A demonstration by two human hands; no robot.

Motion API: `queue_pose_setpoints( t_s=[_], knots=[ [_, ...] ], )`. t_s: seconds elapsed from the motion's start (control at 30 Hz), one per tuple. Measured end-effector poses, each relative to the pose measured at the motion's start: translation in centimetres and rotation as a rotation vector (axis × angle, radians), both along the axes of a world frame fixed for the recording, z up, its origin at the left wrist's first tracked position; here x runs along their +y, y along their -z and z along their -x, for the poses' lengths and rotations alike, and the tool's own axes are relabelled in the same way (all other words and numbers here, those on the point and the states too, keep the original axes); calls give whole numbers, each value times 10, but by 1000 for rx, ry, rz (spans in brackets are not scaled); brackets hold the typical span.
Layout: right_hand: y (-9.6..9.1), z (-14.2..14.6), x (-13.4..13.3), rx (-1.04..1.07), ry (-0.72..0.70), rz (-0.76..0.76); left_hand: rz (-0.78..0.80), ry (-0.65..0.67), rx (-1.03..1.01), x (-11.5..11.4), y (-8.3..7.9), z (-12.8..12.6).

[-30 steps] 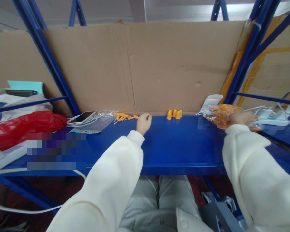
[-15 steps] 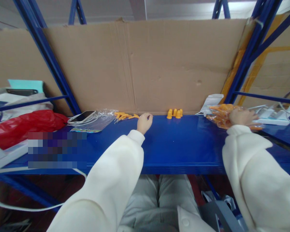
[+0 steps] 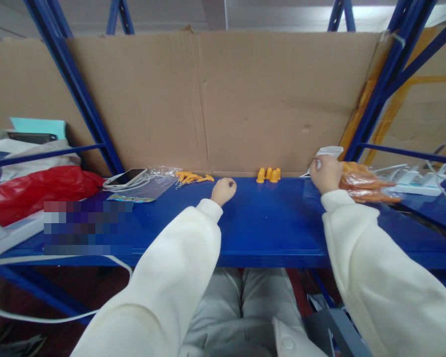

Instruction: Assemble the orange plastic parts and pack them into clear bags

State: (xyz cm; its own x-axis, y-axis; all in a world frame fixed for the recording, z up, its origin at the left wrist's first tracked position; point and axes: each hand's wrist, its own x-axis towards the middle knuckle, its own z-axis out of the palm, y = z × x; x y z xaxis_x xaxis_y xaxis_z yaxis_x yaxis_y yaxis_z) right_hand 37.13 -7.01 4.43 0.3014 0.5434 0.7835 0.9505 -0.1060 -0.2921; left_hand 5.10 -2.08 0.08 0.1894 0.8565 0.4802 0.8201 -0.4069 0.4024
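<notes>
In the head view, the left hand [image 3: 224,191] is over the middle of the blue desk [image 3: 267,223]. Its fingers are curled in and make a small ring with the thumb. I cannot tell if it is pinching anything. Near it, to the left, lie small orange pieces [image 3: 193,177] with thin chains. To its right, a bunch of orange cups [image 3: 274,176] stands at the back, by the cardboard wall [image 3: 267,104].

The right hand [image 3: 326,174] is curled too, but I cannot tell if it is holding something. It is by the left end of a clear bag of orange parts [image 3: 362,173]. A white packet [image 3: 330,150] peeks out behind it. Past the bag is a white power strip [image 3: 416,186]. Far left, a phone [image 3: 128,177] lies near a red bag [image 3: 59,188].
</notes>
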Motion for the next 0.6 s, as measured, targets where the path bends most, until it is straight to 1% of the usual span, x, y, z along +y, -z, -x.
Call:
queue_pose_setpoints(
  t_s=[0.07, 0.17, 0.23, 0.3, 0.33, 0.37, 0.43, 0.5, 0.6],
  knots=[
    [-4, 27, 1, -37, -80, 124, 61, -8, 84, 1, 2, 0],
    [-14, 62, 8, -16, -135, 334, 112, -28, 160, 1, 5, 1],
    [-18, 80, 16, -28, -220, 480, 142, -60, 184, 1, 6, 2],
    [-17, 93, 23, -56, -318, 595, 195, -124, 211, 1, 5, 4],
    [-14, 98, 26, -64, -346, 631, 230, -163, 226, 0, 4, 6],
    [-9, 102, 28, -77, -367, 636, 266, -203, 240, 0, 2, 9],
    [5, 107, 28, -93, -330, 607, 330, -281, 249, 0, -3, 17],
    [22, 106, 28, -119, -299, 578, 357, -373, 208, 2, -9, 29],
    [43, 97, 33, -116, -368, 596, 349, -491, 109, 6, -13, 53]
  ],
)
